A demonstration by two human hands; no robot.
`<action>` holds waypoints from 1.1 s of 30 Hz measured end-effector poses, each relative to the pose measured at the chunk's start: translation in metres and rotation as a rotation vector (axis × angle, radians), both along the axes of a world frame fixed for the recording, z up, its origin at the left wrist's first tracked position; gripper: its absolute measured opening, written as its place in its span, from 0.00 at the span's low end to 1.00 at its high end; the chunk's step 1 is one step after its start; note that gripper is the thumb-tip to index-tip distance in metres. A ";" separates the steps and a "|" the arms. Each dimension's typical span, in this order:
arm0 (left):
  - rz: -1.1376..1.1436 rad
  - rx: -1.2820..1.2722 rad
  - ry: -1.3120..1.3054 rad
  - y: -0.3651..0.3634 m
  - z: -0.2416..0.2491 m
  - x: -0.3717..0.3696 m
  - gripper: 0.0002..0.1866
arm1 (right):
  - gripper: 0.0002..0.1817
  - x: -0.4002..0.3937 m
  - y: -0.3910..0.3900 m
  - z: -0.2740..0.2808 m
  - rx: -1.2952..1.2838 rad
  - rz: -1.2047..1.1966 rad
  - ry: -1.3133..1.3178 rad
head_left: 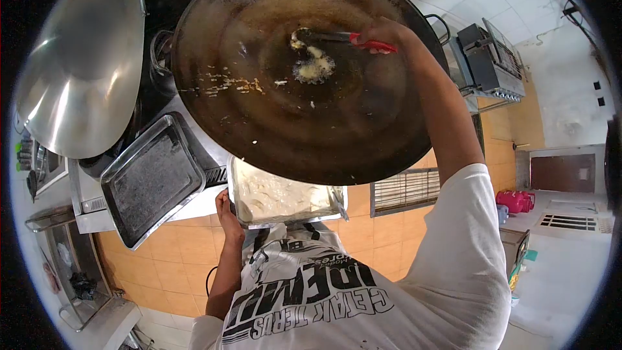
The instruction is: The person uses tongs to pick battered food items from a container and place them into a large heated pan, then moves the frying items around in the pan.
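Observation:
A large dark wok [233, 123] of oil fills the top middle of the head view. Over it my right hand [387, 34] is closed round the red handle of tongs [337, 37]. At the tongs' far end hangs a pale battered piece [315, 68], its lower part in the oil with bubbles around it. Small bits of fried batter [230, 83] float to the left. Below the wok's near rim, a metal tray [234, 202] holds thick white batter [278, 188]. My left hand [228, 217] grips this tray's left edge. A metal utensil [339, 203] leans at the tray's right end.
An oblong dark baking tray [155, 175] lies tilted left of the batter tray. A big shiny metal pan [84, 58] stands at the upper left. Wok handles stick out on both sides. A floor grate [405, 192], a stove [489, 61] and a pink gas cylinder [515, 201] are to the right.

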State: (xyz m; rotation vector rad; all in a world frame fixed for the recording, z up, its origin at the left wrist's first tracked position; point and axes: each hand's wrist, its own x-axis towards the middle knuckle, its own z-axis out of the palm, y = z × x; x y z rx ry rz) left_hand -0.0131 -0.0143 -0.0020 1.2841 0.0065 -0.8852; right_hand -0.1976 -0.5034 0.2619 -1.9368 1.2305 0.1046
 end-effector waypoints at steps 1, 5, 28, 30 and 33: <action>-0.006 -0.014 0.001 0.000 0.002 0.000 0.10 | 0.18 0.006 -0.001 0.001 -0.013 -0.011 0.067; -0.013 0.014 -0.016 0.001 -0.001 0.002 0.10 | 0.17 0.010 0.006 0.008 -0.038 -0.027 0.002; -0.040 0.021 -0.064 0.001 -0.005 0.001 0.11 | 0.17 -0.039 -0.003 -0.006 -0.021 -0.078 0.361; -0.031 0.039 -0.062 0.000 -0.002 0.000 0.11 | 0.18 -0.038 -0.003 -0.007 0.047 -0.079 0.338; -0.024 0.070 -0.060 0.001 0.000 0.000 0.11 | 0.18 -0.039 -0.007 -0.013 0.113 -0.085 0.310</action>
